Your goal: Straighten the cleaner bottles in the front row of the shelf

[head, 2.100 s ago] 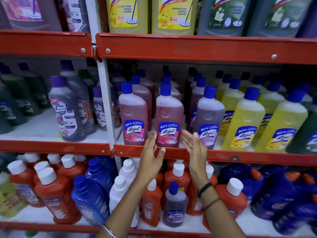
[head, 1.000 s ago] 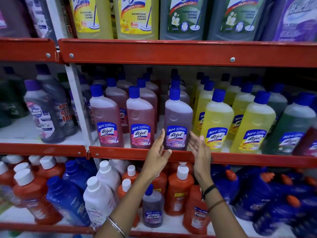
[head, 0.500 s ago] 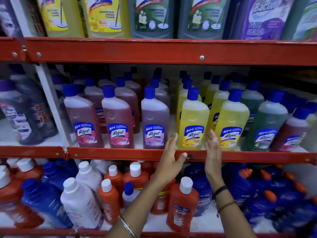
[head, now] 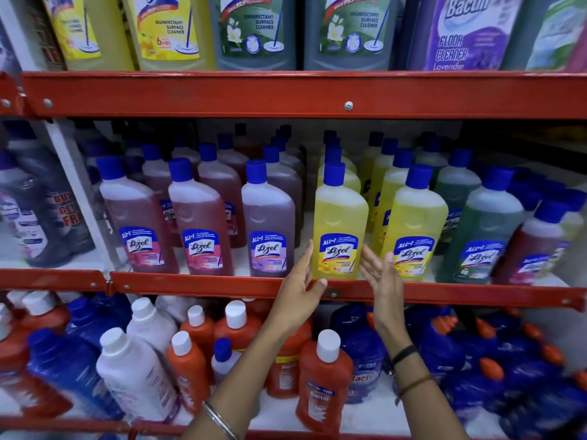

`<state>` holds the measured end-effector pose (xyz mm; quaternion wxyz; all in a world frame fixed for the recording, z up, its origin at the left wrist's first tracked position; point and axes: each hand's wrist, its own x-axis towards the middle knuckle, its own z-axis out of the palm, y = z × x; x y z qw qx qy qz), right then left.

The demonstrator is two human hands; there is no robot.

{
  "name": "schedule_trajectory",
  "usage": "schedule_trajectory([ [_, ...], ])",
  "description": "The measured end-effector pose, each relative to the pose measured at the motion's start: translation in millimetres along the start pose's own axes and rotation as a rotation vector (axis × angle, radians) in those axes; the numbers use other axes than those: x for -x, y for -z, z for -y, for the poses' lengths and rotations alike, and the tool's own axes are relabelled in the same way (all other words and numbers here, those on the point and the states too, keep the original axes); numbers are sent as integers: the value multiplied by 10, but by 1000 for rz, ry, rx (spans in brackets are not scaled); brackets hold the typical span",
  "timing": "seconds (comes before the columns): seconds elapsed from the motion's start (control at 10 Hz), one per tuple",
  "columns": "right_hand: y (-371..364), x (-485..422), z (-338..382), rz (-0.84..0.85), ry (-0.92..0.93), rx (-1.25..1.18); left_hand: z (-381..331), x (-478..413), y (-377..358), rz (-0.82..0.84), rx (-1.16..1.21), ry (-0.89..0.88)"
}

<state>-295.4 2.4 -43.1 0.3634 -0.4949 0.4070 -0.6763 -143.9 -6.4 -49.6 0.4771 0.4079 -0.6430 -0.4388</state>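
The middle shelf's front row holds blue-capped cleaner bottles: two pink ones (head: 139,223), a purple one (head: 268,227), a yellow bottle (head: 340,223), a second yellow one (head: 413,230) and a green one (head: 486,236). The first yellow bottle stands upright with its label facing me. My left hand (head: 301,293) is open by its lower left side, thumb on the red shelf edge (head: 206,285). My right hand (head: 379,277) is open just off its lower right side. Neither hand grips the bottle.
Large cleaner jugs (head: 254,30) fill the top shelf above a red beam (head: 286,93). The bottom shelf holds orange bottles (head: 320,382), white bottles (head: 139,373) and dark blue bottles (head: 508,376), under my forearms. A white upright (head: 79,198) splits the rack at left.
My view and both hands have shifted right along the row, from the pink and purple bottles to either side of the first yellow bottle.
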Motion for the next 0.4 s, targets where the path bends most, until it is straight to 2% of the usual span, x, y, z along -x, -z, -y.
schedule_trajectory([
  [0.3,-18,-58,14,-11,-5,2,-81,62,-14,-29,-20,-10],
  [0.4,97,59,-58,-69,22,-29,-170,150,-27,-178,-107,-120],
])
